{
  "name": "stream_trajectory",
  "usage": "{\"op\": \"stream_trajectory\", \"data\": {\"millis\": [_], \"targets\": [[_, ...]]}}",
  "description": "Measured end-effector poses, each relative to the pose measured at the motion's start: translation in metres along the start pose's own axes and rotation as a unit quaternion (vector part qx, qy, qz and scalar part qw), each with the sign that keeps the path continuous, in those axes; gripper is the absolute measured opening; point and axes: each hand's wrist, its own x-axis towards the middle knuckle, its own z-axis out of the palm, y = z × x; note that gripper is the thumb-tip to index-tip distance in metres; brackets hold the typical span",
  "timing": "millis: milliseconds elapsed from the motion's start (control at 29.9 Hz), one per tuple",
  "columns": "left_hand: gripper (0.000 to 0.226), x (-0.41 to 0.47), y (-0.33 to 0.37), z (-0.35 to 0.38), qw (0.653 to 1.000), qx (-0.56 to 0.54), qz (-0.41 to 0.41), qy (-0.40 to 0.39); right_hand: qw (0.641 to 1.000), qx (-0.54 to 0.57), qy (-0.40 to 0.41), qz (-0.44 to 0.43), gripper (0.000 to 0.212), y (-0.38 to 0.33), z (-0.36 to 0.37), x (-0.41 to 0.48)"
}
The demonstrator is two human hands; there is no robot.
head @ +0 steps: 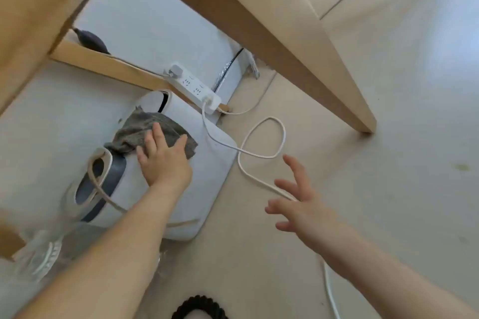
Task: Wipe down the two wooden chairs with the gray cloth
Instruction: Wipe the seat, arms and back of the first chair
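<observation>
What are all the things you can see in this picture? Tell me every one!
gray cloth: one, gray, on the white appliance, under the left hand
white appliance: one, white with a dark gray band and a beige strap, on the floor
power strip: one, white, just behind the appliance
cord: one, white, looped on the floor
wooden furniture: several pieces, light brown, across the top
dark object: one, dark gray, upper left on a wooden rail
black ring: one, black, bottom edge
left hand: one, flat on the cloth
right hand: one, fingers spread, over the cord
</observation>
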Motion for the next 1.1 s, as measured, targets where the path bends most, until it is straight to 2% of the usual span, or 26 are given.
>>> {"op": "stream_trajectory", "data": {"millis": [100, 201, 267, 301, 368, 435, 502, 535, 602, 702, 769, 836, 869, 936, 1003, 1037, 1070, 1103], "targets": [[0.072, 0.013, -0.012, 0.003, 1.000, 0.000, -0.025, -0.011, 1.000, 0.020, 0.002, -0.006, 0.078, 0.004, -0.008, 0.000], [0.067, 0.012, -0.010, 0.000, 0.992, -0.101, -0.028, 0.067, 1.000, 0.026, 0.004, 0.001, 0.075, 0.001, -0.004, 0.001], [0.051, 0.003, -0.003, -0.013, 0.965, -0.222, -0.061, 0.128, 1.000, 0.022, 0.004, 0.007, 0.070, -0.007, 0.002, 0.002], [0.042, -0.003, 0.004, -0.020, 0.937, -0.302, -0.098, 0.145, 1.000, 0.014, 0.004, 0.007, 0.067, -0.011, 0.004, 0.002], [0.021, -0.026, 0.026, -0.038, 0.844, -0.488, -0.173, 0.139, 1.000, -0.001, 0.007, 0.007, 0.060, -0.026, 0.004, -0.003], [0.014, -0.056, 0.051, -0.062, 0.721, -0.658, -0.207, 0.065, 1.000, -0.007, 0.023, 0.010, 0.056, -0.043, 0.001, -0.014], [0.021, -0.088, 0.068, -0.090, 0.609, -0.762, -0.215, -0.050, 0.999, -0.017, 0.038, 0.005, 0.052, -0.062, -0.001, -0.035], [0.024, -0.104, 0.072, -0.105, 0.576, -0.782, -0.214, -0.102, 0.998, -0.044, 0.043, 0.000, 0.048, -0.073, -0.003, -0.050], [0.026, -0.136, 0.074, -0.138, 0.539, -0.794, -0.215, -0.184, 0.984, -0.166, 0.059, -0.002, 0.041, -0.090, -0.007, -0.080], [0.021, -0.178, 0.065, -0.191, 0.481, -0.809, -0.228, -0.248, 0.944, -0.313, 0.101, 0.002, 0.015, -0.127, -0.015, -0.132], [0.014, -0.202, 0.052, -0.230, 0.485, -0.801, -0.215, -0.277, 0.930, -0.344, 0.126, -0.015, 0.005, -0.163, -0.017, -0.169], [0.004, -0.224, 0.034, -0.267, 0.529, -0.771, -0.183, -0.305, 0.923, -0.358, 0.138, -0.038, 0.006, -0.204, -0.015, -0.204], [0.003, -0.233, 0.024, -0.284, 0.563, -0.746, -0.161, -0.315, 0.922, -0.359, 0.138, -0.046, 0.009, -0.228, -0.012, -0.222], [0.018, -0.248, 0.003, -0.314, 0.654, -0.679, -0.085, -0.323, 0.923, -0.359, 0.126, -0.059, 0.012, -0.269, -0.004, -0.253], [0.021, -0.259, -0.018, -0.347, 0.729, -0.619, 0.007, -0.294, 0.919, -0.377, 0.089, -0.070, 0.015, -0.304, 0.006, -0.280], [0.015, -0.262, -0.029, -0.367, 0.730, -0.629, 0.029, -0.265, 0.917, -0.387, 0.066, -0.075, 0.017, -0.321, 0.015, -0.292], [0.006, -0.264, -0.042, -0.390, 0.687, -0.682, 0.038, -0.248, 0.918, -0.387, 0.041, -0.077, 0.018, -0.339, 0.025, -0.305], [0.017, -0.264, -0.054, -0.415, 0.603, -0.758, 0.032, -0.246, 0.923, -0.376, 0.018, -0.080, 0.018, -0.356, 0.034, -0.316]]}}
